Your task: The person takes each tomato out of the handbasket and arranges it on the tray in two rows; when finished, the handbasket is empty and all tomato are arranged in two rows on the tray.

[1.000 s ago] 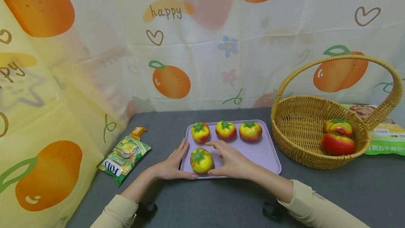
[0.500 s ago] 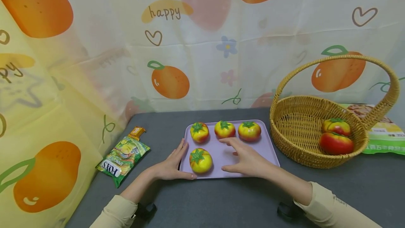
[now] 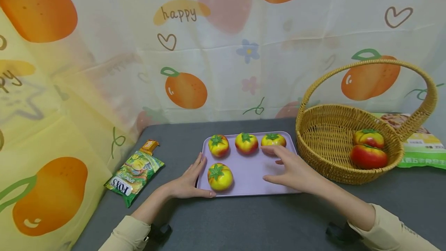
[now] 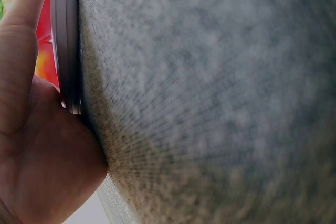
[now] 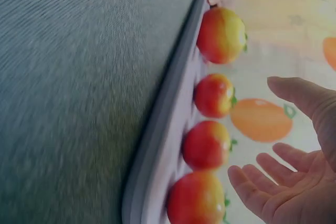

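A lilac tray (image 3: 248, 173) holds glossy red-and-yellow tomato-like fruits with green leafy tops. Three stand along its back: a left one (image 3: 218, 145), a middle one (image 3: 246, 143) and a right one (image 3: 273, 141). A fourth fruit (image 3: 220, 176) sits at the front left corner. My left hand (image 3: 188, 181) rests at that corner, fingers straight along the left side and thumb along the front rim. My right hand (image 3: 296, 169) hovers over the tray's right part, thumb and fingers spread around nothing; its forefinger overlaps the right fruit in the head view.
At the right stands a wicker basket (image 3: 325, 167) with a tall handle and two similar fruits (image 3: 368, 156) inside. Behind it lies a green package (image 3: 423, 154). A green snack bag (image 3: 134, 175) and a small orange packet (image 3: 150, 146) lie left on the dark table (image 3: 244, 224).
My right hand has moved from beside the front fruit rightward across the tray, holding nothing. My left hand stays at the tray's corner. The fruits keep their places.
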The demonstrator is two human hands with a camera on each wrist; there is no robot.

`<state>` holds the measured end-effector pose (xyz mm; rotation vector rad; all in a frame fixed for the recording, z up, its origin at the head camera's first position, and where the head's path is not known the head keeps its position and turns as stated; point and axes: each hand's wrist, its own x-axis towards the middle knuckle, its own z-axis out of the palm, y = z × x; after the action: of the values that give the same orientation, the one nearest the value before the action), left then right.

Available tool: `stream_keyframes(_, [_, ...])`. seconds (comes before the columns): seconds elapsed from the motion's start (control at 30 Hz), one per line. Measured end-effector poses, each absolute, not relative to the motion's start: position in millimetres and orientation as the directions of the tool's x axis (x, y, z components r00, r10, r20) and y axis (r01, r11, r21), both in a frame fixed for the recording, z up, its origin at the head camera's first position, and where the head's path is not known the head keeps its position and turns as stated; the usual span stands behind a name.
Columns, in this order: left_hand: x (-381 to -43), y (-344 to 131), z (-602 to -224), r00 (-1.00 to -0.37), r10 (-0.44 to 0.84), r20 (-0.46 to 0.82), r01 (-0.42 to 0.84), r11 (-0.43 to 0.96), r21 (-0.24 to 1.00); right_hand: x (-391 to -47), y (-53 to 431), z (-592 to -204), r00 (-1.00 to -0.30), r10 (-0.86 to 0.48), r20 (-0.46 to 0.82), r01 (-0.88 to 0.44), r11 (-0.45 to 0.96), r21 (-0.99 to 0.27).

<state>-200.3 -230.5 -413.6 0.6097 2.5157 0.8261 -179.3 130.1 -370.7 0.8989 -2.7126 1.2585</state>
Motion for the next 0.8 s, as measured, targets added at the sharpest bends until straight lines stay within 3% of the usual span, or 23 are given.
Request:
stream_keyframes(0.37, [-200.5, -230.2, -414.0, -0.815, 0.52, -0.256, 0.266, 0.729, 0.631, -170.0, 165.9, -355.3, -0.874, -0.409, 0.263, -0.474, 0.593, -0.651])
stream_keyframes(0.63, [-200.8, -230.0, -414.6, -0.812, 0.523, -0.259, 0.267, 0.728, 0.632, -166.2, 192.4, -346.2, -0.817, -0.372, 0.44, -0.571, 0.623, -0.534])
stream_keyframes(0.8, [-200.2, -229.3, -413.3, -0.814, 0.519, -0.262, 0.264, 0.731, 0.629, -165.2, 212.2, -342.9, -0.81, -0.336, 0.482, -0.566, 0.665, -0.488])
